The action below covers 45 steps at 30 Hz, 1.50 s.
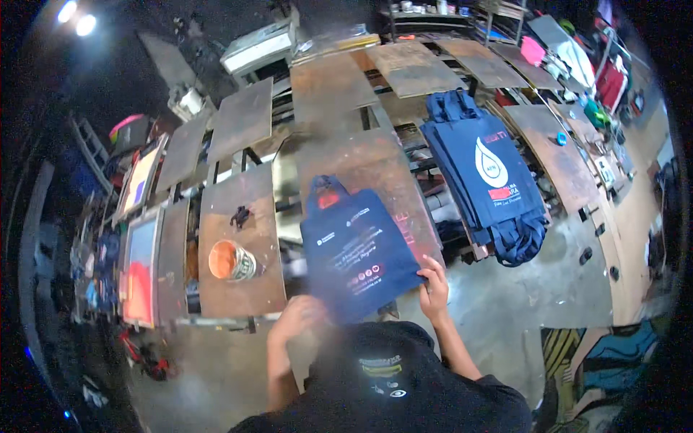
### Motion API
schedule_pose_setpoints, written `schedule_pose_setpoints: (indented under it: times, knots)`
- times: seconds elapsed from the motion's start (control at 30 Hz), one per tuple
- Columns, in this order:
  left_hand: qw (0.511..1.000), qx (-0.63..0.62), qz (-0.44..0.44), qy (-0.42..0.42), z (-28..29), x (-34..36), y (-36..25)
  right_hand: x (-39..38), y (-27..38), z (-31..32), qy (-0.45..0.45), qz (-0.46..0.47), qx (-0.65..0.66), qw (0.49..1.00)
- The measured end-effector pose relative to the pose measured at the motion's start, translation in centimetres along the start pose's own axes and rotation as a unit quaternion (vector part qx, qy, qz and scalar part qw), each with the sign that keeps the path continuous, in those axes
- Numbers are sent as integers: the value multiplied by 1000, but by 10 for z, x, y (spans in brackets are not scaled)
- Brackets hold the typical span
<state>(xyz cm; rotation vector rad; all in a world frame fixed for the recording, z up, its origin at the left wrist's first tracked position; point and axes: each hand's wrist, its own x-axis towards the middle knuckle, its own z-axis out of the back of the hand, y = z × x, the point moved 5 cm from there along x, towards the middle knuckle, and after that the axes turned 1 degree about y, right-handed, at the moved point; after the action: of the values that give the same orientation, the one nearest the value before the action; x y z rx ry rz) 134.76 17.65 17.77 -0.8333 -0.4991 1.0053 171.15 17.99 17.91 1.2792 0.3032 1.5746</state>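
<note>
A dark blue tote bag (346,245) with white and red print lies over a stained brown board (339,155), its handles pointing away from me. My right hand (433,285) pinches the bag's near right corner between thumb and fingers. At the near left corner my left hand (302,316) is closed on the edge; a blurry patch softens its fingertips. To the right, a stack of blue tote bags (476,166) with a white drop print rests on another board, handles hanging over the near end.
An orange-stained bucket (232,260) and a small dark object (241,217) stand on the board to my left. Framed screens (142,267) lean farther left. More flat boards (408,68) line the rack beyond. A blue round lid (561,138) sits on a right-hand board.
</note>
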Motion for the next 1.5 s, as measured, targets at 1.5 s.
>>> schedule_pose_setpoints:
  times: [1.5]
  knots:
    - [797,-413,90,-431,14,132,55,-8,-2,-78,2,-498,651,573]
